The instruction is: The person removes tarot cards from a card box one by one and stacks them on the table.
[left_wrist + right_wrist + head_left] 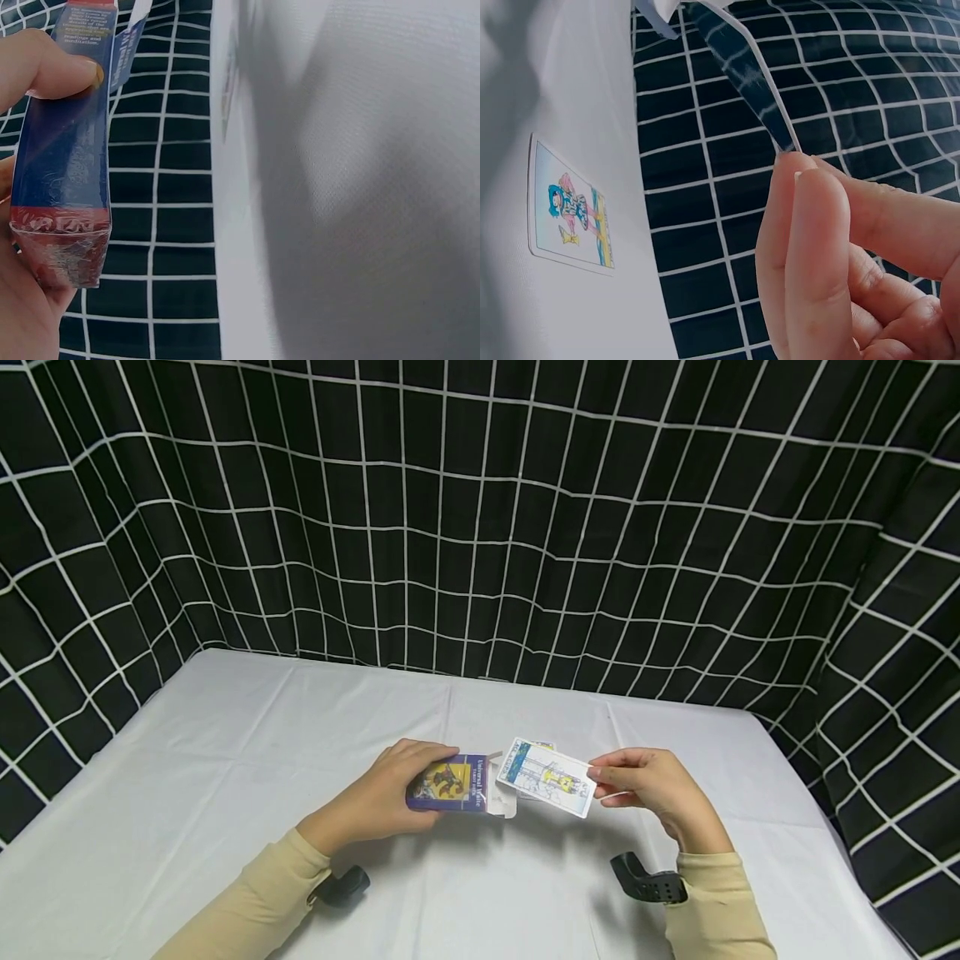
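A blue-purple card box [450, 783] is gripped by my left hand [382, 789], with its white flaps open on the right side. In the left wrist view my thumb lies on the box's narrow side [67, 142]. My right hand [660, 789] pinches an illustrated card [551, 777] by its right end, and the card's other end is beside the box's open flaps. The right wrist view shows this card [750, 75] nearly edge-on between thumb and fingers [817, 255]. Another card [570, 210] lies on the table, mostly hidden behind the held card in the head view.
A white cloth covers the table [225, 735], with folds running across it. Black curtains with a white grid [450, 510] stand behind the table and on both sides. A dark strap device [648, 881] is on the right wrist, another [341, 887] on the left.
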Motion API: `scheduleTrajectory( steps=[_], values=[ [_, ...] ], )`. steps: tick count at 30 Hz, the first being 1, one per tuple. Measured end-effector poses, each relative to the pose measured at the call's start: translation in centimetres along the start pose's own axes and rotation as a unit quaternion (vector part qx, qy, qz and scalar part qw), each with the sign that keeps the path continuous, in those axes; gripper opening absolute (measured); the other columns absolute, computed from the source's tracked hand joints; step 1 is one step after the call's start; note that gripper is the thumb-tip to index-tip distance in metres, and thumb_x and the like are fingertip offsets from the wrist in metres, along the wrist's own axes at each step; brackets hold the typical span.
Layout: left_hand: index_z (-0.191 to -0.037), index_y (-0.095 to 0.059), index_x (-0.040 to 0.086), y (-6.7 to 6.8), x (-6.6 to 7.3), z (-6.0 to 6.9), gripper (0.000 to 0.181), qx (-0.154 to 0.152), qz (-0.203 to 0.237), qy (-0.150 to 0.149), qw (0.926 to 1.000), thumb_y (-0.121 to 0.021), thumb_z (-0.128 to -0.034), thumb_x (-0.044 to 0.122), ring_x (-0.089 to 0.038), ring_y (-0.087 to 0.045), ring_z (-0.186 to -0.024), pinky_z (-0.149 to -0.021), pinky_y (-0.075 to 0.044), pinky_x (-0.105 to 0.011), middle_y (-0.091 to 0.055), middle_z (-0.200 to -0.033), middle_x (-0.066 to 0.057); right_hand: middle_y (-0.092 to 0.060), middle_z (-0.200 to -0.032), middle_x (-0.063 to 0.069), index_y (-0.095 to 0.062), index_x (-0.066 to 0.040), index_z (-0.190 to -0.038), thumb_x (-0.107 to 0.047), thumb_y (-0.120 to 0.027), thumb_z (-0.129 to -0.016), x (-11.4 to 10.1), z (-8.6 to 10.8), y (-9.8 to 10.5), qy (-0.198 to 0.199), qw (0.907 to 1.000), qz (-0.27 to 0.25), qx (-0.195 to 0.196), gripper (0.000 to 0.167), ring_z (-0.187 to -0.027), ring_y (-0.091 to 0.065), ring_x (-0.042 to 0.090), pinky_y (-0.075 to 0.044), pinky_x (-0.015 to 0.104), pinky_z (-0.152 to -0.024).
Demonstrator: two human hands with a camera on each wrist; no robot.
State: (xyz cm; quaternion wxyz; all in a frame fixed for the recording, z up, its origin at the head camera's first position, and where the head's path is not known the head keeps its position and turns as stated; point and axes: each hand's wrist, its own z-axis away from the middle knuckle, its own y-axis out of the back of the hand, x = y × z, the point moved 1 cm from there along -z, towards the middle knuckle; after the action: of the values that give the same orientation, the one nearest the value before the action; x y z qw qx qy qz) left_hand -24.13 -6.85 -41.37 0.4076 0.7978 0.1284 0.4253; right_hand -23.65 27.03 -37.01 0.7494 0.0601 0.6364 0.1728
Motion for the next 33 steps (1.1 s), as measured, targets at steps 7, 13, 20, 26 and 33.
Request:
scheduleTrajectory(
  steps=[7, 13, 20, 26, 33],
  values=[
    [-0.145, -0.05, 0.015, 0.1, 0.2, 0.0, 0.078, -0.002, 0.006, 0.005, 1.0, -0.08, -0.0728, 0.016, -0.023, -0.048, -0.129, -0.111, -0.038, -0.049, -0.055, -0.144, -0.005, -0.072, -0.079, -0.003, -0.064, 0.013, -0.113, -0.005, -0.066, -0.09, 0.1, 0.0, 0.4, -0.01, 0.9994, -0.032, -0.003, 0.029, -0.069, -0.07, 0.005, -0.06, 0.021, -0.068],
    [-0.145, -0.05, 0.016, 0.1, 0.1, 0.0, 0.077, -0.002, 0.008, 0.006, 1.0, -0.08, -0.0732, 0.016, -0.023, -0.049, -0.128, -0.11, -0.038, -0.049, -0.056, -0.143, -0.005, -0.071, -0.08, -0.001, -0.066, 0.008, -0.105, -0.003, -0.064, -0.092, 0.1, 0.0, 0.6, -0.015, 0.9975, -0.068, -0.012, 0.018, -0.07, -0.071, 0.005, -0.059, 0.02, -0.069],
    [-0.144, -0.051, 0.017, 0.0, 0.0, 0.1, 0.077, -0.001, 0.006, 0.006, 1.0, -0.081, -0.073, 0.016, -0.022, -0.048, -0.127, -0.108, -0.04, -0.048, -0.056, -0.143, -0.004, -0.071, -0.081, 0.002, -0.065, 0.001, -0.096, -0.001, -0.063, -0.092, 0.2, -0.1, 0.5, -0.021, 0.9925, -0.118, -0.026, 0.006, -0.07, -0.072, 0.007, -0.059, 0.02, -0.07],
    [-0.145, -0.05, 0.017, 0.1, 0.1, 0.1, 0.077, -0.001, 0.007, 0.003, 1.0, -0.08, -0.0734, 0.016, -0.022, -0.048, -0.128, -0.108, -0.039, -0.048, -0.055, -0.144, -0.004, -0.07, -0.083, 0.004, -0.062, 0.003, -0.097, 0.0, -0.06, -0.092, 0.7, -0.5, 0.2, -0.02, 0.9912, -0.127, -0.034, 0.006, -0.072, -0.072, 0.008, -0.059, 0.02, -0.072],
    [-0.145, -0.05, 0.016, 0.2, 0.1, 0.1, 0.078, -0.003, 0.007, 0.005, 1.0, -0.081, -0.0737, 0.017, -0.023, -0.048, -0.13, -0.11, -0.037, -0.05, -0.055, -0.144, -0.004, -0.07, -0.084, 0.004, -0.063, 0.0, -0.093, 0.002, -0.059, -0.091, 1.2, -0.9, -0.4, -0.014, 0.9878, -0.151, -0.036, 0.005, -0.075, -0.073, 0.008, -0.059, 0.021, -0.076]
  ],
)
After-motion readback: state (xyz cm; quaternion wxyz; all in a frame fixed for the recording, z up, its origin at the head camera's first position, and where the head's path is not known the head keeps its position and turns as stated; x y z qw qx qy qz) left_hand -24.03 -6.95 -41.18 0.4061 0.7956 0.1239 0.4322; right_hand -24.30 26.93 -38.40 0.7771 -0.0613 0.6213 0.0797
